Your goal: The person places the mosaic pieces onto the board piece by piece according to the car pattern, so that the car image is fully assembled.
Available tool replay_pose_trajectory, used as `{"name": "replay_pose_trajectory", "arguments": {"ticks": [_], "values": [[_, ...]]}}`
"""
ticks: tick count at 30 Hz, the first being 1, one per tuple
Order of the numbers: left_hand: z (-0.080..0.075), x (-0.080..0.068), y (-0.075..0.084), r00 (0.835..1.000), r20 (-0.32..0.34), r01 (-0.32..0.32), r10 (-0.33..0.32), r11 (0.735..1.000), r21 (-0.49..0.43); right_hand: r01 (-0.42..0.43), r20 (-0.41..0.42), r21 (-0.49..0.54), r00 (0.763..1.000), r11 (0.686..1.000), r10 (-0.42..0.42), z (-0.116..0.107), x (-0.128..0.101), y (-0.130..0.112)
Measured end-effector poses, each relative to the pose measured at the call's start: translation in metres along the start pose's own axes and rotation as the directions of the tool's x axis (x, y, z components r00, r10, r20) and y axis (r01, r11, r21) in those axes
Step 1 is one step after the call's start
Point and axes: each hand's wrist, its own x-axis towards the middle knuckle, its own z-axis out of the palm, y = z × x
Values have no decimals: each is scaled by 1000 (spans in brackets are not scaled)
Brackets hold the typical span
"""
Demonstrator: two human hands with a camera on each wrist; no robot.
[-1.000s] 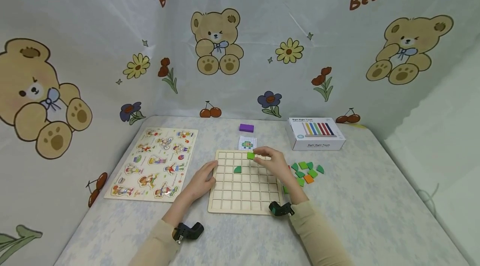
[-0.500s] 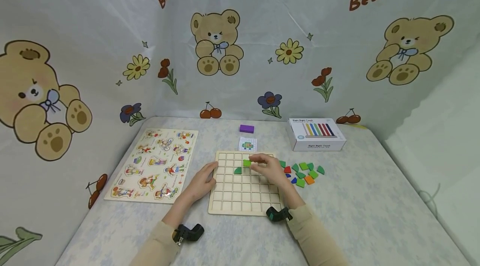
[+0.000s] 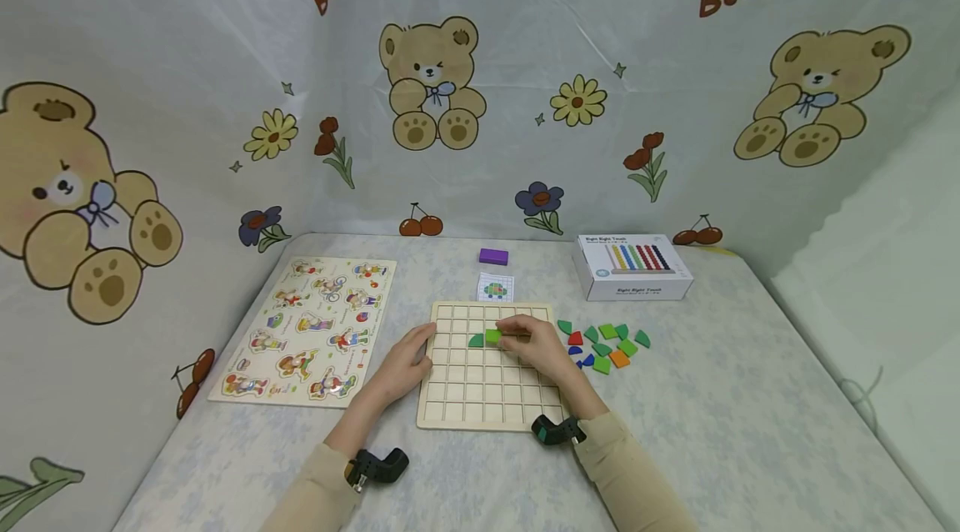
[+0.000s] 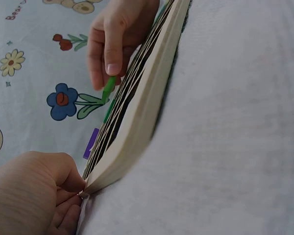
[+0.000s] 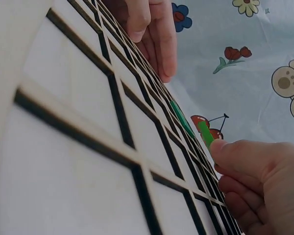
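A wooden grid board (image 3: 465, 392) lies flat on the table, divided into small square cells. My left hand (image 3: 406, 363) grips its left edge; in the left wrist view the thumb and curled fingers of that hand (image 4: 39, 191) meet at the board's rim. Between thumb and fingers my right hand (image 3: 534, 345) pinches a light green square tile (image 3: 492, 336), tilted just over the grid in the right wrist view (image 5: 206, 134). A dark green quarter-circle tile (image 3: 476, 341) sits in a cell directly left of it.
Loose green, red, blue and orange tiles (image 3: 602, 365) lie right of the board. Behind it are a pattern card (image 3: 496, 288) and a purple block (image 3: 493, 257). A white box (image 3: 637, 286) stands back right; a picture puzzle board (image 3: 300, 332) lies left.
My right hand has moved nearer and slightly left with the light green tile, from the board's far rows to beside the dark green tile. My left hand has stayed at the board's edge.
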Motion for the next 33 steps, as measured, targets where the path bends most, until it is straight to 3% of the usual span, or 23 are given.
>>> {"name": "replay_pose_trajectory", "arguments": {"ticks": [13, 33], "values": [[-1, -1, 2, 1000, -3, 0, 0, 1000, 4, 126, 32, -161, 992, 979, -122, -1, -1, 2], [0, -1, 2, 1000, -9, -2, 2, 1000, -4, 175, 40, -201, 985, 964, -170, -2, 0, 3]]}}
